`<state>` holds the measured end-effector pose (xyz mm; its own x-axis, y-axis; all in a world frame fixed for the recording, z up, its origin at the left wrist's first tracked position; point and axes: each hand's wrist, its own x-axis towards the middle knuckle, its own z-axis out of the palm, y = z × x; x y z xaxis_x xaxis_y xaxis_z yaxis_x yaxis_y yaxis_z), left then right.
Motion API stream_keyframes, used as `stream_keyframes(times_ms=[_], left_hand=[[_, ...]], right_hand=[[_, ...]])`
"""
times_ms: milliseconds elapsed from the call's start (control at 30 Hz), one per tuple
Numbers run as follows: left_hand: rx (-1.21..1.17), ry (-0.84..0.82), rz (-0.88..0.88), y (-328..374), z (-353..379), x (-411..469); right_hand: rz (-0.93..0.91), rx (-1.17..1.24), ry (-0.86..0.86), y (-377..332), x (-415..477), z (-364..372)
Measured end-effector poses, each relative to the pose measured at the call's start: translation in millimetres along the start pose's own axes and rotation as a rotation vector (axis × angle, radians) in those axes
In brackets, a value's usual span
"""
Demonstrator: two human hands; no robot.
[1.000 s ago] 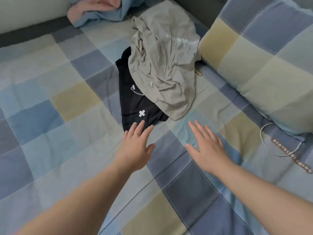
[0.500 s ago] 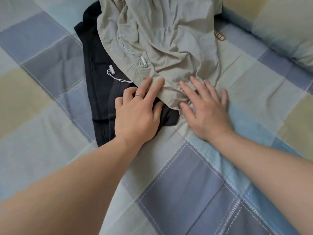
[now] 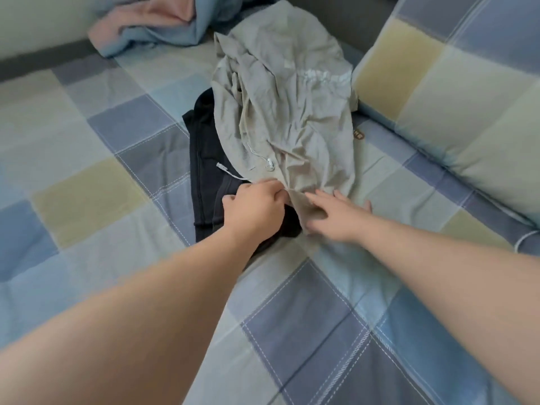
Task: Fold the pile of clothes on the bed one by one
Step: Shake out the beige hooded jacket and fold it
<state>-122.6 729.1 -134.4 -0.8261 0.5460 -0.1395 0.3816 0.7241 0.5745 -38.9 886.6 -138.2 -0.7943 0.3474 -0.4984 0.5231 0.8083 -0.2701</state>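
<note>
Mostly unreadable writing: a smeared pale print is showing on the upper part of the beige garment (image 3: pixel 286 112), and brown lettering is peeking out on the checked bed cover (image 3: pixel 87 200) just beside its right edge; neither can be read.
Beige garment: it is lying crumpled and heavily creased in the middle of the bed, with a white drawstring (image 3: pixel 270 165) and its toggle trailing over the lower part.
Black garment (image 3: pixel 204 153): it is lying flat under the beige one, sticking out to the left, with a white cord end resting on it.
Left hand (image 3: pixel 254 206): its fingers are curling in and pinching the beige garment's near edge, over the black cloth.
Right hand (image 3: pixel 336 214): its fingers are stretching out almost straight, pressing on the same near edge just beside the left hand, gripping nothing.
Pillow (image 3: pixel 453 97): it is sitting to the right in matching blue, grey and yellow checks.
Pink and blue cloth (image 3: pixel 152 27): it is lying bunched at the far side, apart from the pile.
</note>
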Motion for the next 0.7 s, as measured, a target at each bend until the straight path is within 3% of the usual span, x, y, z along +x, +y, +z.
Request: stream_keyframes(times_ms=[133, 367, 433, 567, 700], left_hand=[[0.008, 0.195, 0.1, 31.8, -54.5, -62.7], [-0.16, 0.153, 0.049, 126.8, -187.9, -230.9], [-0.328, 0.092, -0.016, 157.4, -237.1, -282.9], [-0.498, 0.004, -0.105, 210.2, -335.6, -382.1], [-0.513, 0.096, -0.15, 242.5, -431.1, -466.4]], right_hand=[[-0.066, 0.144, 0.018, -15.0, -85.0, -13.4], [-0.241, 0.575, 0.084, -83.0, -296.1, -78.2], [-0.269, 0.598, 0.11, -102.6, -369.8, -115.3], [-0.31, 0.6, -0.017, -146.0, -489.2, -178.4], [-0.424, 0.645, -0.144, -194.5, -578.8, -221.7]])
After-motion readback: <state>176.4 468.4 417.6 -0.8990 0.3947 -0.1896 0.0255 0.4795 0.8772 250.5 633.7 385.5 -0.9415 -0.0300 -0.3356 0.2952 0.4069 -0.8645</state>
